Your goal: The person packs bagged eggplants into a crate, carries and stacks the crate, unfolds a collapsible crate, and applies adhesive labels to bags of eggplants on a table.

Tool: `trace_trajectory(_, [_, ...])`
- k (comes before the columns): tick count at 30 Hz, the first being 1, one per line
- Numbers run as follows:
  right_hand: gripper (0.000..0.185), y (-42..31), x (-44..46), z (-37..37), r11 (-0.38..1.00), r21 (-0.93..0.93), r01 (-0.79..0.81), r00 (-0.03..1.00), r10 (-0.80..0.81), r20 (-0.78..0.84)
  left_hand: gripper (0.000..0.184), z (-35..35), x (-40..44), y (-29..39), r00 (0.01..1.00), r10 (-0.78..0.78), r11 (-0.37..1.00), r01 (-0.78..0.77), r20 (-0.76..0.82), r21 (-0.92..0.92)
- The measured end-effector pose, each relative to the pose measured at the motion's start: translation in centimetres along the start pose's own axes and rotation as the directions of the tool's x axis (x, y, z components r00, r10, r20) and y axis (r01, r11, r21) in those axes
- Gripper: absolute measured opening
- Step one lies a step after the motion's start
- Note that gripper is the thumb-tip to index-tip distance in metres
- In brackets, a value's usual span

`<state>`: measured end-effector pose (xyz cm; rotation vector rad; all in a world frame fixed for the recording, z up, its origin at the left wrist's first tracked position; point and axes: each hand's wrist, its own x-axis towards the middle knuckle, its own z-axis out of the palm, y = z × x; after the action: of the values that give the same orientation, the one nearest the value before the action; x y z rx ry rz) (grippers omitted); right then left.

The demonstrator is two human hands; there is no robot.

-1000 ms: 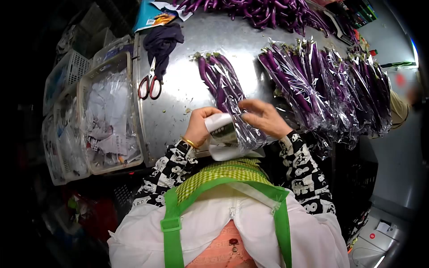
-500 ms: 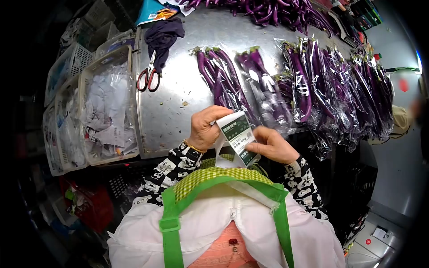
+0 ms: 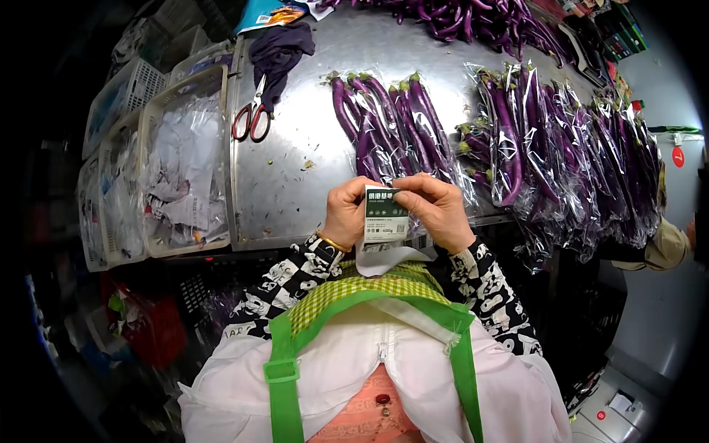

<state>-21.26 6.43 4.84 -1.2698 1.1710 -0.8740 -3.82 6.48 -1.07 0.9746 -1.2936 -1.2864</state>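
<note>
My left hand (image 3: 344,215) is closed on the left edge of a strip of green and white printed labels (image 3: 385,225), held upright in front of my apron. The strip's lower end curls toward me. With thumb and fingers my right hand (image 3: 442,213) pinches the top right corner of the same strip. Just beyond my hands, two clear bags of long purple eggplants (image 3: 369,122) lie side by side on the metal table (image 3: 284,170). Their near ends are partly hidden behind my hands.
More bagged eggplants (image 3: 509,140) lie in a row at the right, some overhanging the table edge. Loose eggplants (image 3: 458,18) are heaped at the back. Red-handled scissors (image 3: 252,118) rest by a dark cloth (image 3: 279,52). Left stands a crate (image 3: 150,244) of plastic bags.
My right hand has moved up from the strip's lower right side to its top corner. The label strip now stands straighter, its print facing me. The second eggplant bag lies closer against the first.
</note>
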Motion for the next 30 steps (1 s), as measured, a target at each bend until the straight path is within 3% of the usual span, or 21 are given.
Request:
trace_trajectory(3, [0.016,0.2,0.3,0.1,0.999,0.015,-0.039,0.999,0.039,-0.027,0.009,0.3,0.0,-0.9,0.999,-0.038,0.996,0.036,-0.018,-0.082])
trace_trajectory(5, [0.013,0.9,0.4,-0.2,0.994,-0.071,0.088,0.996,-0.089,-0.013,0.009,0.6,-0.2,-1.2,0.997,-0.074,0.989,0.069,-0.032,-0.132])
trace_trajectory(9, [0.010,1.9,0.8,-0.1,0.976,-0.167,0.139,0.990,-0.143,-0.012,0.012,0.8,-0.7,-2.7,0.987,-0.156,0.979,0.149,-0.044,-0.141])
trace_trajectory(13, [0.006,3.0,2.1,-0.4,0.905,-0.328,0.271,0.959,-0.283,0.011,0.011,-0.2,-1.3,-4.8,0.977,-0.199,0.979,0.201,-0.071,0.027])
trace_trajectory(15, [0.006,2.8,3.5,-0.8,0.949,-0.263,0.170,0.973,-0.204,-0.107,0.018,-0.7,-2.0,-5.0,0.970,-0.233,0.901,0.242,-0.067,0.361])
trace_trajectory(16, [0.009,2.9,4.7,-1.6,0.924,-0.337,0.181,0.975,-0.214,-0.065,0.028,-1.2,-2.4,-4.3,0.946,-0.324,0.897,0.308,0.000,0.316])
trace_trajectory(17, [0.010,3.0,6.0,-1.8,0.921,-0.342,0.188,0.972,-0.225,-0.072,0.028,-1.8,-3.0,-4.6,0.948,-0.319,0.898,0.302,0.000,0.321])
trace_trajectory(19, [0.012,3.6,9.2,-2.5,0.879,-0.450,0.159,0.982,-0.187,-0.019,0.022,-3.0,-4.0,-4.8,0.898,-0.427,0.720,0.267,0.107,0.641])
trace_trajectory(21, [0.017,6.1,13.0,-2.6,0.788,-0.584,0.194,0.977,-0.207,0.046,0.029,-3.8,-4.8,-3.0,0.834,-0.529,0.656,0.284,0.157,0.699])
trace_trajectory(22, [0.025,7.4,14.8,-2.5,0.740,-0.649,0.176,0.984,-0.155,0.090,0.029,-4.0,-5.4,-2.5,0.851,-0.499,0.621,0.219,0.165,0.752])
trace_trajectory(23, [0.029,8.3,15.5,-1.5,0.743,-0.664,0.087,0.994,-0.110,0.008,0.030,-4.1,-5.9,-2.1,0.878,-0.443,0.583,0.130,0.180,0.802])
trace_trajectory(25, [0.041,8.2,15.8,0.4,0.526,-0.845,0.101,0.975,-0.220,-0.020,0.034,-3.8,-6.2,-0.8,0.938,-0.229,0.656,-0.049,0.261,0.754])
trace_trajectory(27, [0.053,8.8,16.1,1.6,0.615,-0.785,0.073,0.957,-0.264,-0.118,0.035,-3.3,-6.1,0.7,0.943,-0.015,0.759,-0.206,0.333,0.617])
trace_trajectory(28, [0.061,9.2,16.5,2.0,0.772,-0.631,0.081,0.970,-0.206,-0.128,0.041,-2.9,-6.3,0.4,0.927,0.092,0.799,-0.286,0.363,0.529])
trace_trajectory(29, [0.064,9.8,16.9,3.1,0.810,-0.586,0.027,0.972,-0.159,-0.175,0.047,-2.6,-6.4,-0.2,0.903,0.203,0.823,-0.366,0.378,0.434])
trace_trajectory(30, [0.067,10.5,17.0,4.4,0.811,-0.569,0.138,0.961,-0.249,-0.123,0.050,-2.3,-6.5,-0.8,0.849,0.317,0.822,-0.468,0.422,0.324])
